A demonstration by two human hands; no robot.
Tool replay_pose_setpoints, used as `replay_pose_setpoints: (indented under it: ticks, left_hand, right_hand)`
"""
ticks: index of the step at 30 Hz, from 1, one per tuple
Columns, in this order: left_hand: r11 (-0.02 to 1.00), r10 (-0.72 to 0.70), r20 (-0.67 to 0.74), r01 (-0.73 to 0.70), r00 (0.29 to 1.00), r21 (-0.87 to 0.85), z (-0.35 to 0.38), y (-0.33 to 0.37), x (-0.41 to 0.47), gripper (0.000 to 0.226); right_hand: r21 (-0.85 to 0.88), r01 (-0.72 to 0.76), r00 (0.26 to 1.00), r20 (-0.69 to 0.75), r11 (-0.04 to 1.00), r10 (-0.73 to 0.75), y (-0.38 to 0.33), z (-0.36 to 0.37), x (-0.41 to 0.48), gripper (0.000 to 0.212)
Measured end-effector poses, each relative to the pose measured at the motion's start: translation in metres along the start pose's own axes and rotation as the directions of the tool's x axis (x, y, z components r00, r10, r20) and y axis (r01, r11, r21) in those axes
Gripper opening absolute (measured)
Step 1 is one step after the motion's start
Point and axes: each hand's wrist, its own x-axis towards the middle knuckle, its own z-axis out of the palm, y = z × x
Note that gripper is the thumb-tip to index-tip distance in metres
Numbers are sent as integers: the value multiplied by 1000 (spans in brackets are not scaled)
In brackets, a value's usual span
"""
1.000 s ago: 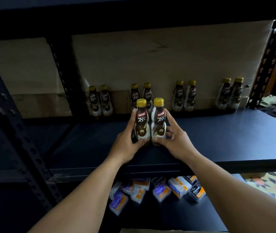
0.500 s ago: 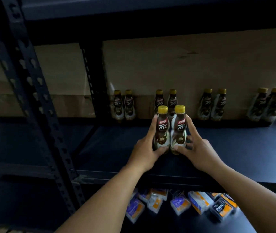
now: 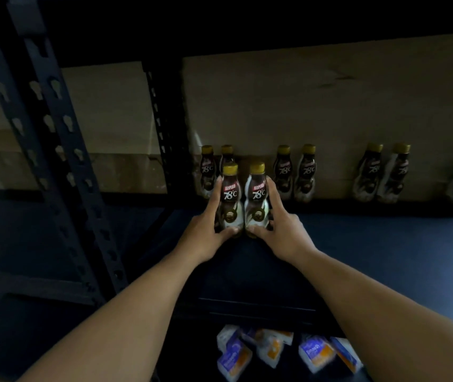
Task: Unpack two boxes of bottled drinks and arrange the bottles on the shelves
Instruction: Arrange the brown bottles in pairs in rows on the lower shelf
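Both of my hands are full. My left hand (image 3: 206,235) wraps the left bottle (image 3: 229,199), fingers up its outer side and thumb across its base. My right hand (image 3: 283,230) grips the right bottle (image 3: 257,199) the same way. The two gold-capped bottles stand upright, side by side, at the centre of the frame on the dark shelf (image 3: 385,257). Just behind them, against the cardboard backing (image 3: 330,106), a row of like bottles (image 3: 306,172) runs in pairs toward the right edge. A slotted black upright (image 3: 54,150) crosses the upper left. At the bottom centre, below the shelf's front edge, lie small blue and orange packets (image 3: 313,354).
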Motion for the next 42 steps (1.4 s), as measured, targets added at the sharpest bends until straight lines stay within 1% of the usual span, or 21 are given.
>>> replay_pose_setpoints:
  ticks: [4, 9, 15, 28, 35, 37, 39, 42]
  left_hand:
    - [1000, -9, -17, 10, 1000, 8, -5, -13, 11, 108]
    - [1000, -18, -30, 17, 999, -26, -4, -18, 13, 104]
    - [998, -19, -24, 18, 1000, -62, -3, -20, 13, 105]
    - [992, -16, -33, 12, 999, -122, -2, -23, 14, 104]
    - [992, -21, -38, 16, 999, -128, -2, -25, 15, 106]
    - [991, -35, -34, 30, 999, -133, -2, -25, 14, 107]
    - [989, -54, -32, 49, 998, -137, -3, -25, 13, 110]
    - [984, -96, -24, 91, 995, -152, -5, -23, 9, 121]
  right_hand:
    - [-4, 9, 1000, 2, 1000, -9, -5, 10, 15, 114]
    - [44, 1, 1000, -12, 999, -1, 0, 16, 19, 111]
    - [66, 25, 1000, -6, 998, -24, 3, 17, 17, 111]
    - [56, 48, 999, -10, 997, -47, 5, 17, 17, 115]
    - [61, 22, 1000, 12, 998, -23, 6, 16, 17, 115]
    - [77, 3, 999, 34, 997, -5, 7, 16, 18, 119]
    - [92, -26, 998, 53, 995, 21, 7, 15, 19, 127]
    - [111, -71, 995, 79, 991, 62, 5, 11, 17, 139]
